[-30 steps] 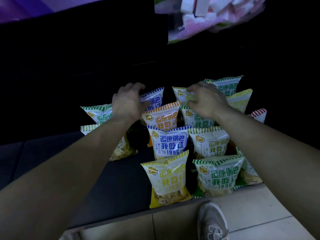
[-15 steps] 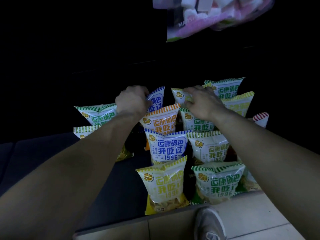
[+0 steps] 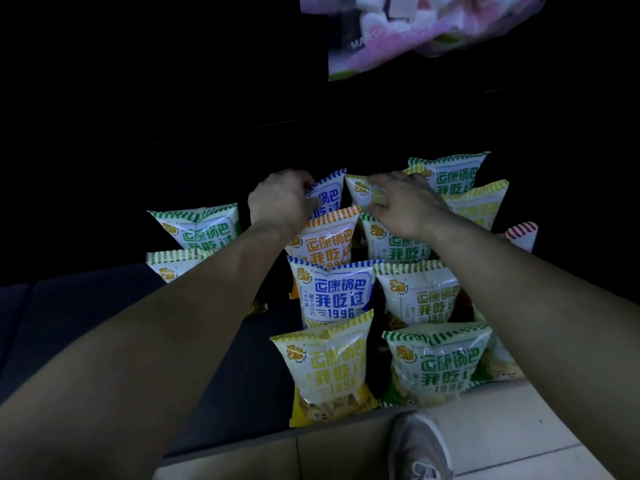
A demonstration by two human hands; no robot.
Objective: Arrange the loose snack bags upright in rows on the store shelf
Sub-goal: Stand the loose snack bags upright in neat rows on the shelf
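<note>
Head cam looking down at a dark low shelf (image 3: 104, 323), pretty dim, with the snack bags standing in rows that run from the front edge toward the back. The left hand (image 3: 282, 202) is way in at the back of the shelf, thumb in front and fingers curled over the top corner of the back blue bag (image 3: 330, 195), so it's clamped on that one. The right hand (image 3: 405, 206) is just beside it, not touching the left, with fingers hooked over the striped top seal of the back yellow bag (image 3: 358, 194) and gripping it. In front of the back blue bag the same row goes orange bag (image 3: 329, 240), front blue bag (image 3: 336, 292), then the front yellow bag (image 3: 329, 362) right at the front edge, all upright and overlapping a bit. The next row to the right has the front green bag (image 3: 436, 362) at the front edge, with more green-striped ones behind it, partly under the right forearm. Off toward the left end two bags stand apart from the rest, the left green bag (image 3: 201, 226) being the rear one. A red-striped bag (image 3: 521, 235) pokes out near the right end. There's a marshmallow bag (image 3: 415, 32) up top, and a grey shoe (image 3: 419, 448) on the tiled floor (image 3: 502, 427) just below the front edge
</note>
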